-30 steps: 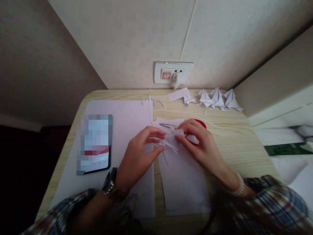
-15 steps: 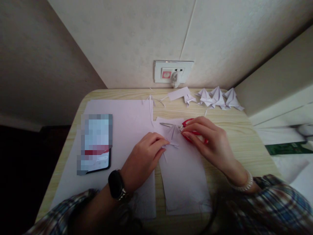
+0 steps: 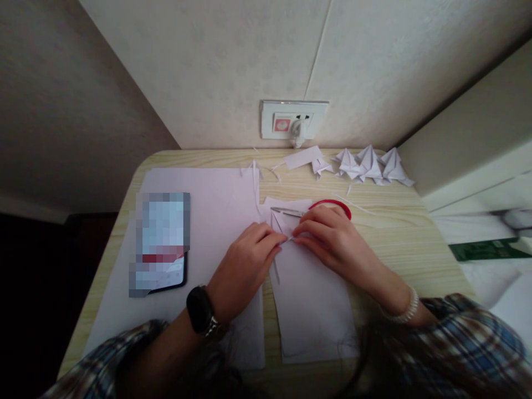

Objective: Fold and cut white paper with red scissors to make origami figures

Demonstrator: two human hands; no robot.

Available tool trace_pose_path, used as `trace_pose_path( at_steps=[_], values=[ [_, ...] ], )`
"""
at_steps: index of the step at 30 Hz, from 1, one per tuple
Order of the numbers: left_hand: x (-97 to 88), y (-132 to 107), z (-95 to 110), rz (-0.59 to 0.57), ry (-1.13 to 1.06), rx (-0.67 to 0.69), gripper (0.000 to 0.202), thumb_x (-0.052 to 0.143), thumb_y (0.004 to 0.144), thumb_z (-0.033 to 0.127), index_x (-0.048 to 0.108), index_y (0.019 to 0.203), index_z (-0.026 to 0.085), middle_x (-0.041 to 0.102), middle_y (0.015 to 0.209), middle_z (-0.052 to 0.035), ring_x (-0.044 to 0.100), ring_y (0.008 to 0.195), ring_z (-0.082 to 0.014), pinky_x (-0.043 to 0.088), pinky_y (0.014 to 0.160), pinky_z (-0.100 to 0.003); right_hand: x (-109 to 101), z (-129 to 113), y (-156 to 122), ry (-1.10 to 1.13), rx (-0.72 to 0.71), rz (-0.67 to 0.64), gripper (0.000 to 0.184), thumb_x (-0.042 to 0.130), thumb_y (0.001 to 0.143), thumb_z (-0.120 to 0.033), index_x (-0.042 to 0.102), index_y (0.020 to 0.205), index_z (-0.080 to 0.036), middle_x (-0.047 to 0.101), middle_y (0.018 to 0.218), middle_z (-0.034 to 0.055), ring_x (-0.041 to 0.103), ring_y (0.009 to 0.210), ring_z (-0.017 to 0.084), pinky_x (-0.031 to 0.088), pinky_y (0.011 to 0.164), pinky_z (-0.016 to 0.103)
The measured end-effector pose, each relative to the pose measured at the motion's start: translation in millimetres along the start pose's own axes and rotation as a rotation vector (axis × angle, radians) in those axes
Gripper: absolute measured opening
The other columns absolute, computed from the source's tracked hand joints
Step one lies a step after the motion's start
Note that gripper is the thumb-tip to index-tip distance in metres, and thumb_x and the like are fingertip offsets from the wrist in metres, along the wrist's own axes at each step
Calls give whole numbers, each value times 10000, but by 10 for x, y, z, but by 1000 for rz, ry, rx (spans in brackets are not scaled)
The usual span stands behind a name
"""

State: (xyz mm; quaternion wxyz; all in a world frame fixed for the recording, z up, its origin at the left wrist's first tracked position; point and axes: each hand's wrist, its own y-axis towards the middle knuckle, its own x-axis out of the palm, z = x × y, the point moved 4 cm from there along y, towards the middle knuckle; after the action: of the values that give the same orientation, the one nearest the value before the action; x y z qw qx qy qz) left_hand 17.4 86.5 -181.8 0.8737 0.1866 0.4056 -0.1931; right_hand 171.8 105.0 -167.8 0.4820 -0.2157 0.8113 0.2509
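A small folded white paper figure (image 3: 276, 223) is between my two hands, above a stack of narrow white sheets (image 3: 316, 305). My left hand (image 3: 251, 257) is closed, pinching its left lower edge between thumb and fingers. My right hand (image 3: 338, 238) meets it from the right, thumb and fingertips closed on the figure's lower part. The fingers cover much of the figure. Just behind lie scissors (image 3: 288, 211) with red handles, blades pointing left and partly hidden by my right hand. A thin paper strip (image 3: 276, 271) lies below my left fingertips.
Large white sheets (image 3: 220, 199) lie on the left with a phone (image 3: 170, 233) on top. Several folded paper figures (image 3: 369, 165) stand along the back right. Paper scraps (image 3: 303, 158) lie near the wall. A plug (image 3: 298, 133) sits in the wall socket.
My right hand has moved left and slightly down from beside the scissors to the paper figure, and now pinches it. The figure has shifted and turned a little to the left.
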Motion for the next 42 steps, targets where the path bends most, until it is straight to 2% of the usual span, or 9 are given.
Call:
trace_pose_path(
  at_steps=[6,10,18,24,29,32,38,42],
  values=[
    [16,3,-10,-11,0,-23,204,529,885,99,624,1055,159,627,950,-55,572,909,-206,508,816,-376,39,23,7,-27,41,-30,121,535,906,-196,636,845,-166,642,856,75,562,822,225,413,756,357],
    [21,-5,-14,-12,-1,-43,233,533,878,91,606,1091,147,624,950,-62,570,904,-212,510,819,-390,46,8,4,-39,43,-35,68,552,893,-174,616,875,-160,641,860,68,559,814,218,397,739,344],
    [16,-5,-11,-20,-1,-47,241,533,877,92,618,1100,121,617,955,-80,562,916,-226,508,821,-400,14,-32,-9,-85,-117,-53,135,501,908,-138,628,872,-169,652,869,68,546,840,222,380,795,361],
    [10,-8,-14,6,2,-50,233,539,875,98,621,1085,153,603,953,-62,556,917,-213,506,821,-385,21,-22,-22,-110,-145,-83,177,474,924,-130,643,889,-165,670,898,72,554,842,213,380,796,365],
    [-50,-26,2,81,-2,9,256,588,848,104,615,1100,142,589,971,-64,552,936,-201,499,828,-350,-85,-37,-55,-66,-178,51,182,487,930,-182,664,897,-154,664,816,71,570,806,210,419,797,373],
    [-132,-34,8,170,-2,-12,232,577,852,94,631,1065,168,587,942,-46,560,898,-184,499,800,-328,-120,-60,-79,-78,-200,107,196,481,922,-176,673,956,-156,648,748,57,569,749,201,429,765,373],
    [-239,-31,-28,270,-2,-172,179,572,845,90,663,955,198,600,877,-15,582,793,-159,498,751,-309,-3,-120,-138,-133,-303,7,258,449,921,-160,680,1023,-108,654,642,26,545,572,163,409,660,336],
    [-242,-16,-43,276,3,-194,201,563,838,69,667,956,194,608,884,-12,576,779,-149,491,744,-291,36,-116,-165,-155,-297,-38,280,454,915,-139,665,1088,-75,660,612,21,552,528,157,384,612,323]
  ],
)
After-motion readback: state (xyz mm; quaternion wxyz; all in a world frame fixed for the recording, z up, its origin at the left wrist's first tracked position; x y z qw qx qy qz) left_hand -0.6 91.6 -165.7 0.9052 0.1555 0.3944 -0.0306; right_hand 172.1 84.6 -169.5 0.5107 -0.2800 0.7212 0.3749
